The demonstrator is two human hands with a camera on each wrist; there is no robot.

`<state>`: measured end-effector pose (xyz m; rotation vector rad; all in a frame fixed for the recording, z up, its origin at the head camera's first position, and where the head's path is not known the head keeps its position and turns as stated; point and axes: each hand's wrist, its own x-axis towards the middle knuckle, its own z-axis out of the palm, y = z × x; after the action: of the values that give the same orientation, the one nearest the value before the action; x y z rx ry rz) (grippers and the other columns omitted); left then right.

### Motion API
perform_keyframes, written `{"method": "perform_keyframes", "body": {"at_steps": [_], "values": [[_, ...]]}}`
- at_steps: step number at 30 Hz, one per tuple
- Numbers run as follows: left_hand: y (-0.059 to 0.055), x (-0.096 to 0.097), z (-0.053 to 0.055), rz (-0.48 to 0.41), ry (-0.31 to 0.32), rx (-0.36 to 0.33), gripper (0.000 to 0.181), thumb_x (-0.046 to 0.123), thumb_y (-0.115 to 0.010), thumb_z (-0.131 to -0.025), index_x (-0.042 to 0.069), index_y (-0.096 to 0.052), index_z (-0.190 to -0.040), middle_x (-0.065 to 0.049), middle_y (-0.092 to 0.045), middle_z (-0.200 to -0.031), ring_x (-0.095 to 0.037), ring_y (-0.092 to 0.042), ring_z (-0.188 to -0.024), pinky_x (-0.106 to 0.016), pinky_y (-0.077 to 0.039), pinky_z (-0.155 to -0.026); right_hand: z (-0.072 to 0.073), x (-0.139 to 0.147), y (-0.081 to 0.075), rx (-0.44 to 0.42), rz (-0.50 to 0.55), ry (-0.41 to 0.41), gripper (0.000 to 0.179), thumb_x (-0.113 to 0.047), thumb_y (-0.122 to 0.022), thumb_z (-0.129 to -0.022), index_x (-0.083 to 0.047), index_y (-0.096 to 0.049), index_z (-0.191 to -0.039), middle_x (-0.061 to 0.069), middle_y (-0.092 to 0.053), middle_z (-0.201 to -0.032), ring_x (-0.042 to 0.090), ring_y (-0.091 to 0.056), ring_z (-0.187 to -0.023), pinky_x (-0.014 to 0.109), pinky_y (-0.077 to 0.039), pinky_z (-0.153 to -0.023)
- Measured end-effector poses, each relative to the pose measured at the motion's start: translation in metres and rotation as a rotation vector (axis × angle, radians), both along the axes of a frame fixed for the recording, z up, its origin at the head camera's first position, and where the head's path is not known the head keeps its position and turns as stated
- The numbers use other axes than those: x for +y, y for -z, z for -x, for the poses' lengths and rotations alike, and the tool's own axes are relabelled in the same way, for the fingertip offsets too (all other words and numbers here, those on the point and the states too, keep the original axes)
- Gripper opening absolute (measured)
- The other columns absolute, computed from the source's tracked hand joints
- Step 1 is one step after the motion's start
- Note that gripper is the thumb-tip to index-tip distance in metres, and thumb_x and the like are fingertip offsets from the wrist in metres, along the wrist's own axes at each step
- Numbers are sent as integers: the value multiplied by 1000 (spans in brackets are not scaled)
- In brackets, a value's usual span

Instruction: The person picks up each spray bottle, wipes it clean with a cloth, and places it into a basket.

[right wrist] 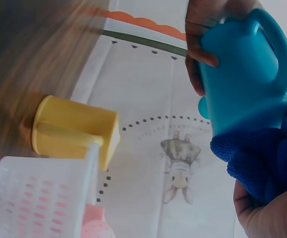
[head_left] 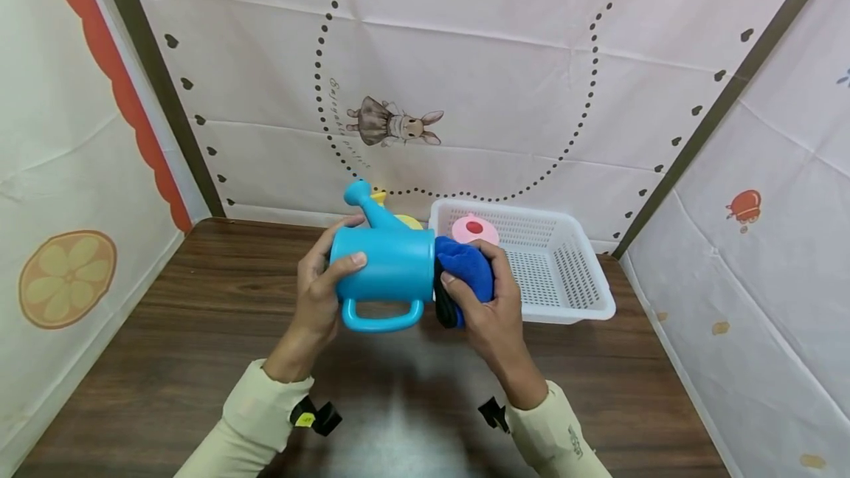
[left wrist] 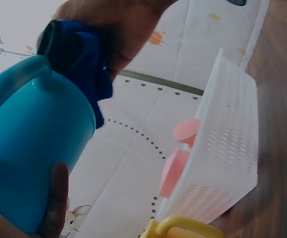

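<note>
Left hand (head_left: 317, 292) grips blue watering can (head_left: 385, 264); right hand (head_left: 493, 308) clutches blue cloth (head_left: 470, 262); off-centre pressure could dislodge can near table's far edge (head_left: 265, 229)

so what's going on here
A person is holding a blue watering can above the table with the left hand, while the right hand holds a blue cloth against one end of it. Behind, a white basket has a pink item in it, and a yellow watering can is beside the basket.
</note>
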<state>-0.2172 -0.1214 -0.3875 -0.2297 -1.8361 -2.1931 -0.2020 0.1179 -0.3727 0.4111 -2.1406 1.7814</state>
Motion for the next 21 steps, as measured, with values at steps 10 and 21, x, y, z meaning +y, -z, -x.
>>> {"method": "perform_keyframes", "body": {"at_steps": [10, 21], "values": [[4, 9, 1, 57, 11, 26, 70, 17, -65, -95, 3, -53, -163, -19, -56, -157, -36, -60, -130, -33, -62, -94, 22, 6, -4, -12, 6, 37, 54, -20, -76, -103, -6, -56, -152, 18, -64, -152, 41, -64, -134, 69, -60, -107], [-3, 12, 26, -25, -29, 42, 69, 22, -66, -95, 10, -58, -162, -13, -57, -158, -31, -60, -128, -34, -61, -94, 35, 9, 13, -114, -25, 8, 52, -20, -75, -106, -10, -55, -153, 19, -61, -157, 45, -61, -139, 72, -59, -109]]}}
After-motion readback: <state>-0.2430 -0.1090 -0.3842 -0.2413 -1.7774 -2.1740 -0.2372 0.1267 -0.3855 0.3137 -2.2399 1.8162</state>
